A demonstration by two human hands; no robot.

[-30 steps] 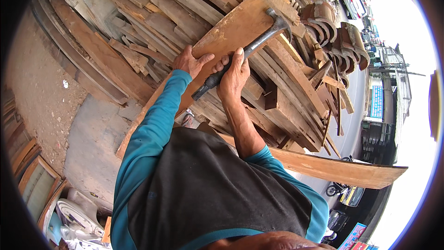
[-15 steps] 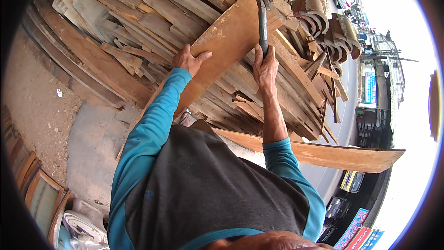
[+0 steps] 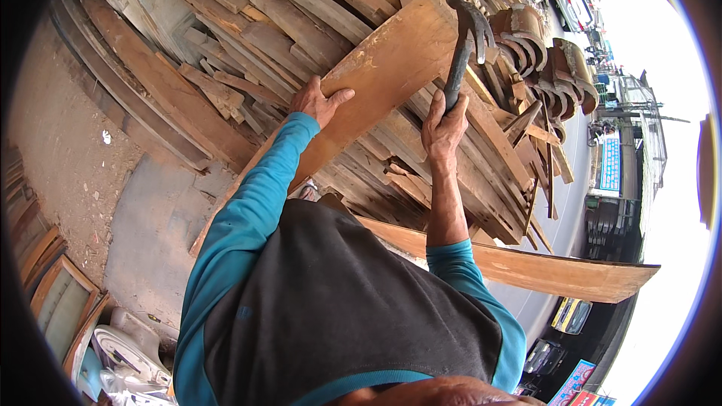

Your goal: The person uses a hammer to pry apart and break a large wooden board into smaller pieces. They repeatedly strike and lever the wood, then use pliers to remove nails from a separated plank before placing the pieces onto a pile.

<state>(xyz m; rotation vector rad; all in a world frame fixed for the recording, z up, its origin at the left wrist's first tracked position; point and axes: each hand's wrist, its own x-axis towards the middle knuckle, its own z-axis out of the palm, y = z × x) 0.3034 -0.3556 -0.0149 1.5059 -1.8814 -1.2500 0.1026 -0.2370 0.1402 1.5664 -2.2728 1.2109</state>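
Observation:
A wide brown wooden board (image 3: 383,60) slants from beside my body up to the far right, over the stacked timber. My left hand (image 3: 319,101) grips its left edge, with the thumb laid over the face. In my right hand (image 3: 444,126) is a claw hammer (image 3: 460,56), held by its dark handle. The hammer's head is up, just right of the board's far end, and its claw points right. Whether the head touches the board I cannot tell.
Piled wooden planks (image 3: 293,22) lie beyond the board. Curved roof tiles (image 3: 560,79) are stacked at the far right. Another long plank (image 3: 526,263) sticks out on my right toward a road. Wooden frames (image 3: 64,304) and a white plastic item (image 3: 131,349) stand at the near left.
My right hand has moved slightly right and nearer, and the hammer has tilted to the right, its head now beyond the board's right edge. My left hand keeps its grip on the board.

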